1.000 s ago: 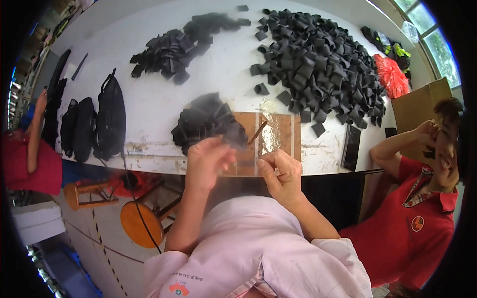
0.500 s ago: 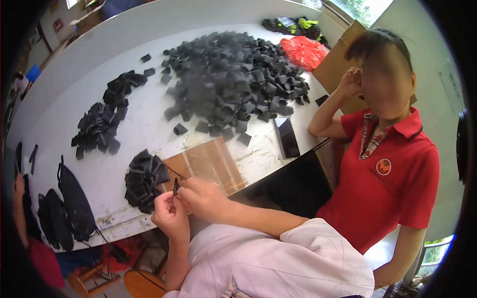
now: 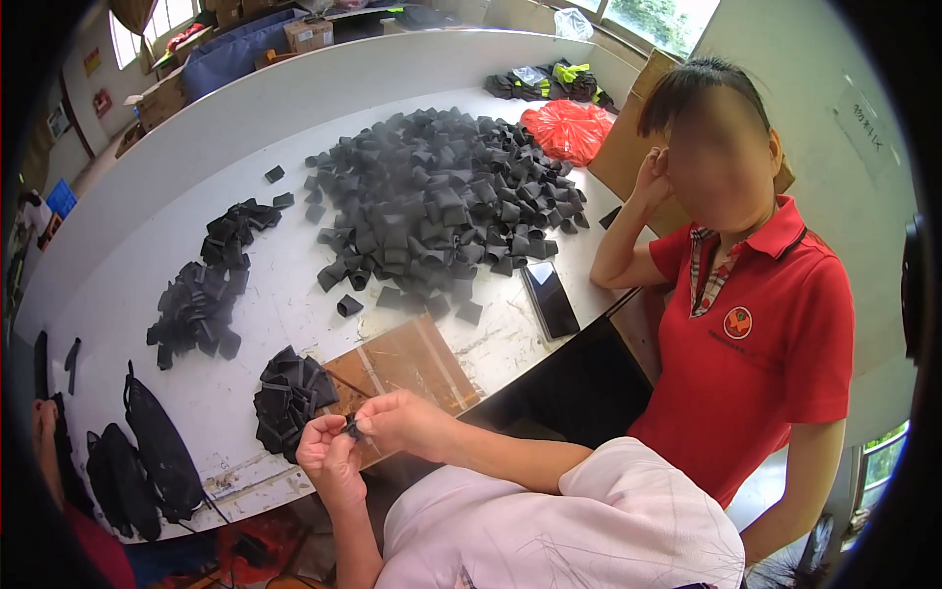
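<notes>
Over the table's near edge, my left hand [image 3: 332, 455] and my right hand [image 3: 407, 422] are close together, fingertips pinching a small black fabric piece [image 3: 350, 427] between them. Fingers cover much of the piece, so its full shape is hidden. Just beyond my left hand lies a small heap of black folded pieces [image 3: 291, 398]. A brown board [image 3: 417, 363] is on the table beyond my right hand, with a thin dark stick [image 3: 348, 383] at its left edge.
A large pile of black fabric loops [image 3: 422, 206] covers the table's middle; a smaller pile [image 3: 201, 304] is to its left. A dark phone-like slab [image 3: 551, 300], red plastic bag [image 3: 569, 131] and black pouches [image 3: 162, 442] lie around. A red-shirted person [image 3: 775, 344] leans at the right; another person's hand [image 3: 44, 427] shows far left.
The view has shifted, so the table sits lower in it. The black piece stuck up between my fingers before; now it lies lower between both hands, and my right hand has turned.
</notes>
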Tool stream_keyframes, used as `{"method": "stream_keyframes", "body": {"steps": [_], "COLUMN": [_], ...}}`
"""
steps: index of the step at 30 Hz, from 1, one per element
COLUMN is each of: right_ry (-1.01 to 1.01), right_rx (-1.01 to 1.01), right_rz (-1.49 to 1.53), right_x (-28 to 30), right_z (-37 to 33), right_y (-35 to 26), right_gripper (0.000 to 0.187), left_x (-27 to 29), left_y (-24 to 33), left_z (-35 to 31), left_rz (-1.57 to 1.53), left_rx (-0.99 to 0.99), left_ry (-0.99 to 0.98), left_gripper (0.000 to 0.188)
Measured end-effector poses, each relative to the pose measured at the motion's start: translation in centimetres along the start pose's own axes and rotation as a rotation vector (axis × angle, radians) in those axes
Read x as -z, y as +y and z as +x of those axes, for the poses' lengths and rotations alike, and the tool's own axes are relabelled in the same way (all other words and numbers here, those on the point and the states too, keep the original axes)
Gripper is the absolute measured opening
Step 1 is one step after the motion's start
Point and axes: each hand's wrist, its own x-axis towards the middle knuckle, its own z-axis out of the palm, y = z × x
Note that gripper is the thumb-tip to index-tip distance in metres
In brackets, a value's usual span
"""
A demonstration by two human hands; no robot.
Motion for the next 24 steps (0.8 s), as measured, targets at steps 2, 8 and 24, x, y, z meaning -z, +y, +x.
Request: {"method": "stream_keyframes", "body": {"steps": [2,8,24], "right_ry": [-0.047,0.070,-0.093], "right_rx": [-0.018,0.065,0.202], "right_rz": [0.034,-0.400,-0.363], "right_x": [-0.3,-0.3,-0.4], "right_z": [0.2,-0.3,3.5], "right_y": [0.2,-1.4,-5.5], "right_gripper": [0.013,0.022,0.025], "left_x": [0.1,0.0,-1.2], "left_y": [-0.5,1.0,1.8], "left_z": [-0.3,0.0,4.3], "left_rz": [0.174,-0.202,-0.639], "left_rx": [-0.172,0.131,0.240], "left_ry": [0.070,-0.071,-0.312], "left_gripper": [0.014,0.012,0.020]}}
